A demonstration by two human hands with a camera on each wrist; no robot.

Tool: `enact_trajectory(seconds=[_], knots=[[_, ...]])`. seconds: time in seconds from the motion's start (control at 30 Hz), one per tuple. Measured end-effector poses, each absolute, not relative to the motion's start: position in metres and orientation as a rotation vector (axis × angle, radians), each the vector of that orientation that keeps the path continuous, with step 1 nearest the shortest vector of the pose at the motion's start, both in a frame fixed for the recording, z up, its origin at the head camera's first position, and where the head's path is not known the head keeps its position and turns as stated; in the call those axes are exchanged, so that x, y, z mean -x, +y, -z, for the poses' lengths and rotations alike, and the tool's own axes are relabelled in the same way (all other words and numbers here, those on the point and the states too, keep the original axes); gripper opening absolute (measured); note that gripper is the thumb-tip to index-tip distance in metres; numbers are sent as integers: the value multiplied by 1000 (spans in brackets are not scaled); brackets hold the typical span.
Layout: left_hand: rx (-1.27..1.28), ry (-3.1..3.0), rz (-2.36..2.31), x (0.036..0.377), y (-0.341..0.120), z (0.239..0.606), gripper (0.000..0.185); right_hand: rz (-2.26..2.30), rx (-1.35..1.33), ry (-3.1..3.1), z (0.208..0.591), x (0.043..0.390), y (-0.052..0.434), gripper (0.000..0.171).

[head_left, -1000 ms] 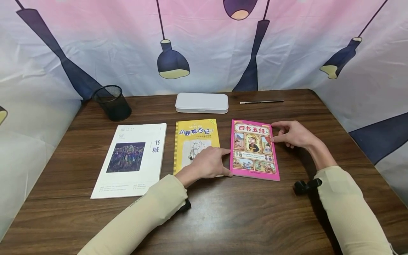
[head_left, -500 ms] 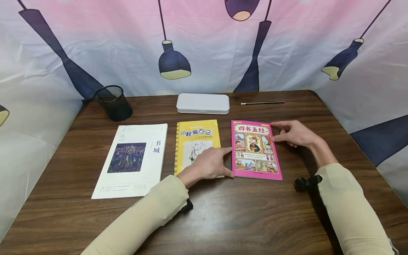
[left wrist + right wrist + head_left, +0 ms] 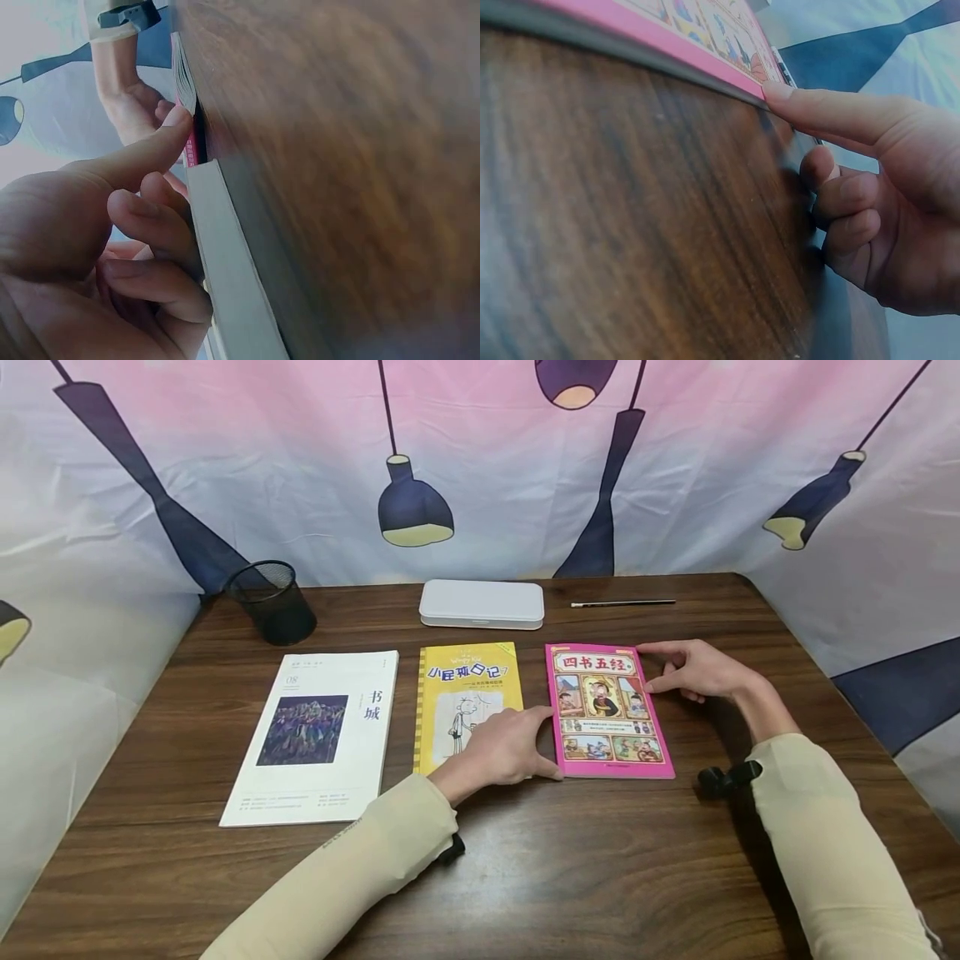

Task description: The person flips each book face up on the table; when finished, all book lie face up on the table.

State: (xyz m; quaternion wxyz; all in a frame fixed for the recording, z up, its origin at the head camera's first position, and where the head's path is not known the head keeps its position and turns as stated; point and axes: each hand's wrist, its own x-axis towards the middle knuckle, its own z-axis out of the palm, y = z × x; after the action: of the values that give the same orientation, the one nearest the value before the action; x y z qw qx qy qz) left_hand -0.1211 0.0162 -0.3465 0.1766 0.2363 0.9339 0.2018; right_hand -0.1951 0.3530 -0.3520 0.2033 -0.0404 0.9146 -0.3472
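A pink comic-style book [image 3: 611, 714] lies face up on the dark wood table between both hands. The left hand [image 3: 510, 747] reaches over the lower part of a yellow book [image 3: 471, 660], partly hiding it. Its thumb and index finger touch the pink book's left edge, the thumb near the lower corner; the other fingers bend inward in the left wrist view. On the opposite side, the right hand [image 3: 701, 672] touches the pink book's right edge with extended index finger and thumb. Its remaining fingers curl loosely, as the right wrist view shows.
A large white book [image 3: 311, 735] lies left of the yellow one. Behind them are a black mesh pen cup [image 3: 288, 614], a white pencil case [image 3: 482, 603] and a pencil [image 3: 624, 603]. Patterned cloth [image 3: 315, 493] hangs along the table's far side.
The pink book has turned slightly counterclockwise, its lower end swinging right. Both hands have stayed at its edges, the left moving slightly right. The whole head view has shifted a little.
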Motion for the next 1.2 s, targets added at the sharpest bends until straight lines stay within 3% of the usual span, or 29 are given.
enact_trajectory(seconds=[1.2], knots=[[-655, 2712, -431, 119, 37, 348, 81, 1108, 85, 2393, 352, 210, 364, 85]])
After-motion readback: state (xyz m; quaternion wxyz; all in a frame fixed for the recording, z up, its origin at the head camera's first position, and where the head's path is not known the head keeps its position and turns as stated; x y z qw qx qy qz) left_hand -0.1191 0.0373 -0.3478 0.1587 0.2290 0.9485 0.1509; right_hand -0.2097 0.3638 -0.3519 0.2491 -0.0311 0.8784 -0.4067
